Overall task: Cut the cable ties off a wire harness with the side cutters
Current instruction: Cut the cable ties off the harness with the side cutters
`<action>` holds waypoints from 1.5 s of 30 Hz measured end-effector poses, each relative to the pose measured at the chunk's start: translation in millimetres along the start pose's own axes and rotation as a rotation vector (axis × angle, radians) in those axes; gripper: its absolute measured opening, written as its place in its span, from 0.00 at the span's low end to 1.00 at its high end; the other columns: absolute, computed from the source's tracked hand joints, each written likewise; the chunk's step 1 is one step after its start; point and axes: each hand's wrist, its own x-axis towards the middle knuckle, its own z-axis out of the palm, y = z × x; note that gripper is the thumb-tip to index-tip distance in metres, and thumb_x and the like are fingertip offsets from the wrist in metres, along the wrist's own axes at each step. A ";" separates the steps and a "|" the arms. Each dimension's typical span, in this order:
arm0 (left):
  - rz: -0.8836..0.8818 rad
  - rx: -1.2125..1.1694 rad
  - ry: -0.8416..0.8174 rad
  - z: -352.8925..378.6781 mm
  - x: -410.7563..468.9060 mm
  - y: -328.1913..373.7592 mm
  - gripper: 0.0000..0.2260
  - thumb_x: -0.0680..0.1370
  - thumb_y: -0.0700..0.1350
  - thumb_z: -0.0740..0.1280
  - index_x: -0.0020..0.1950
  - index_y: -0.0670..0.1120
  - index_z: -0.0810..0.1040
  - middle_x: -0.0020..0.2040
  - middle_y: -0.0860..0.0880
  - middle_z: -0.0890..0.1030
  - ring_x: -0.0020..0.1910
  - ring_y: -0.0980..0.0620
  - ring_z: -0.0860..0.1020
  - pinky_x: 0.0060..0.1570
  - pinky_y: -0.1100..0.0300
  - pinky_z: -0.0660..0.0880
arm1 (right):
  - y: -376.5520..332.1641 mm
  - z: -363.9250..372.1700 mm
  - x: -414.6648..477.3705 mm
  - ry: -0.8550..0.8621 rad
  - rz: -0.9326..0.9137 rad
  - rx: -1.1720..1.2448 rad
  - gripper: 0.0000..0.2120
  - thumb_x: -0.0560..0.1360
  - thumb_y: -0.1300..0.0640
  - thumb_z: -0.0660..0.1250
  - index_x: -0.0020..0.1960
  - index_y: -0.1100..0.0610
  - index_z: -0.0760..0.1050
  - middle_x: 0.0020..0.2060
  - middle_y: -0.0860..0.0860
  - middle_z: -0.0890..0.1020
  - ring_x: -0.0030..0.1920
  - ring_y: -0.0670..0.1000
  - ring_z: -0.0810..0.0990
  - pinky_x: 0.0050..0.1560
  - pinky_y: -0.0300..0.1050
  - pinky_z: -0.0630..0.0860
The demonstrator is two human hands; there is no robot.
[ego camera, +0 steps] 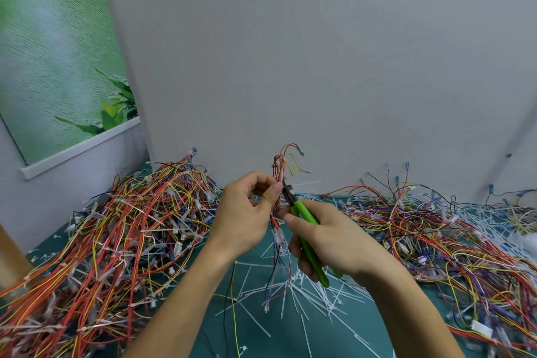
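Up above the green mat (255,325), the left hand (247,212) pinches a thin wire bundle (277,180) between thumb and curled fingers. Just right of that pinch, the right hand (325,237) wraps the green-handled cutters (305,227), whose dark tip touches the bundle where a white tie (305,184) sticks out.

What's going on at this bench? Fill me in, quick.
A person is stripping cable ties off wiring. The left hand pinches a small wire harness upright, and the right hand grips green-handled side cutters with the tips at the bundle beside the left thumb. Heaps of harnesses lie to the left and right, and cut white ties litter the green mat.
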 end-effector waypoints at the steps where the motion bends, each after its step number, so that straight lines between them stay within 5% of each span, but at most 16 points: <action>1: 0.006 0.003 0.003 0.2 -0.3 1.2 0.05 0.80 0.46 0.71 0.46 0.56 0.80 0.43 0.56 0.83 0.41 0.59 0.81 0.40 0.68 0.77 | -1.2 -0.9 -1.0 -0.012 0.007 0.030 0.09 0.86 0.54 0.61 0.59 0.61 0.71 0.30 0.53 0.79 0.25 0.55 0.77 0.27 0.47 0.76; 10: 0.014 0.012 -0.013 0.8 -1.9 7.0 0.05 0.80 0.46 0.70 0.46 0.56 0.80 0.43 0.58 0.83 0.40 0.60 0.82 0.38 0.69 0.76 | -12.9 1.7 -8.7 -0.101 0.070 0.133 0.13 0.83 0.48 0.64 0.56 0.58 0.72 0.40 0.56 0.81 0.38 0.60 0.85 0.44 0.61 0.84; 20: 0.024 -0.022 0.026 -0.5 -0.4 3.9 0.06 0.79 0.46 0.71 0.45 0.57 0.80 0.43 0.59 0.84 0.40 0.61 0.82 0.41 0.70 0.76 | -0.9 -0.4 -0.7 0.004 -0.031 -0.027 0.07 0.86 0.54 0.60 0.55 0.58 0.72 0.32 0.55 0.76 0.27 0.55 0.75 0.26 0.45 0.75; 25: 0.011 -0.085 0.019 1.9 0.6 3.4 0.05 0.79 0.46 0.71 0.46 0.56 0.81 0.43 0.60 0.85 0.42 0.62 0.83 0.43 0.71 0.77 | -5.1 -5.7 -5.9 -0.053 -0.026 0.006 0.07 0.86 0.55 0.60 0.56 0.58 0.71 0.33 0.55 0.77 0.29 0.56 0.78 0.29 0.49 0.76; 31: -0.045 -0.148 0.023 5.7 -0.6 -3.1 0.02 0.77 0.47 0.72 0.46 0.55 0.82 0.43 0.57 0.85 0.43 0.59 0.83 0.45 0.67 0.78 | -11.2 -5.2 -9.6 -0.079 0.040 0.025 0.11 0.85 0.50 0.63 0.54 0.59 0.70 0.38 0.55 0.81 0.39 0.59 0.85 0.46 0.64 0.84; 40: -0.002 -0.086 0.023 7.5 -0.1 -4.1 0.03 0.78 0.48 0.71 0.46 0.55 0.80 0.43 0.60 0.85 0.42 0.61 0.82 0.44 0.70 0.77 | -3.5 -3.2 -5.2 0.001 -0.007 0.008 0.14 0.86 0.51 0.60 0.50 0.62 0.67 0.34 0.56 0.77 0.27 0.56 0.77 0.28 0.48 0.76; 45: 0.014 -0.100 0.032 5.4 -1.2 0.9 0.02 0.77 0.53 0.70 0.46 0.56 0.80 0.44 0.61 0.84 0.43 0.61 0.83 0.44 0.71 0.76 | -7.5 -3.7 -7.7 -0.040 0.009 0.076 0.15 0.86 0.50 0.60 0.56 0.65 0.67 0.33 0.53 0.79 0.30 0.58 0.80 0.33 0.57 0.81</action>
